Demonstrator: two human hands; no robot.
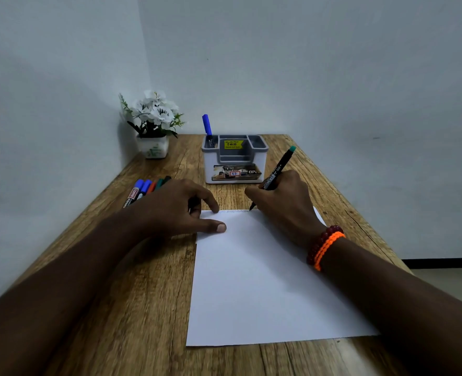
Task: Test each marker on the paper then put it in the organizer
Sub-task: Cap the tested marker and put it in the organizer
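Note:
My right hand [284, 202] grips a black marker with a teal end [280, 166], its uncapped tip touching the top edge of the white paper [265, 280]. A faint zigzag line [236, 211] runs along that edge, left of the tip. My left hand [175, 207] presses the paper's top left corner with index fingertip and thumb. A dark shape sits under its other fingers; I cannot tell what it is. The grey and white organizer [209, 169] stands behind the paper, with a blue marker [206, 124] upright in its left compartment. Several loose markers [145, 187] lie at the left.
A white pot of white flowers [155, 123] stands in the back left corner of the wooden table [148, 294]. Walls close the table on the left and at the back. The table's right edge drops to the floor [446, 280].

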